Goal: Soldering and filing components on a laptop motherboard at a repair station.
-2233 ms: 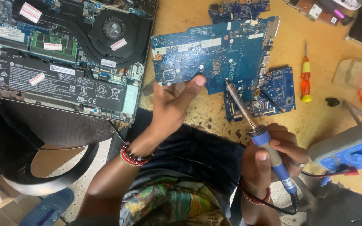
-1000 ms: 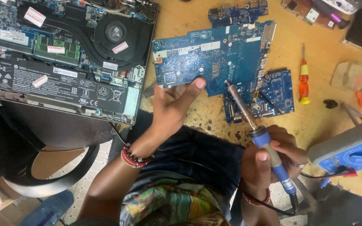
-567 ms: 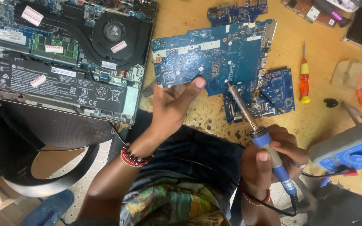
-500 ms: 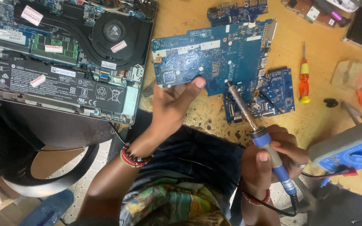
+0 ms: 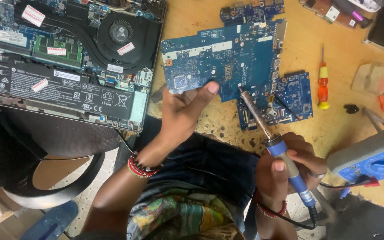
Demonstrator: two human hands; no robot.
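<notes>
A large blue circuit board (image 5: 227, 58) lies on the worn wooden workbench (image 5: 192, 20). My left hand (image 5: 184, 106) grips the board's near edge, thumb pressed on its top face. My right hand (image 5: 285, 166) is closed around the blue handle of a soldering iron (image 5: 274, 142). Its metal tip touches the board just right of my left thumb. A smaller blue board (image 5: 290, 95) sits against the big board's right side. Beaded bracelets are on both wrists.
An opened laptop (image 5: 67, 58) with fan, battery and memory exposed fills the upper left. A red and yellow screwdriver (image 5: 323, 84) lies to the right. A blue and grey multimeter (image 5: 370, 155) sits at the right edge. More small boards (image 5: 250, 9) lie at the top.
Almost nothing differs. The view has shifted slightly; both hands, the board and the iron's tip stay where they were.
</notes>
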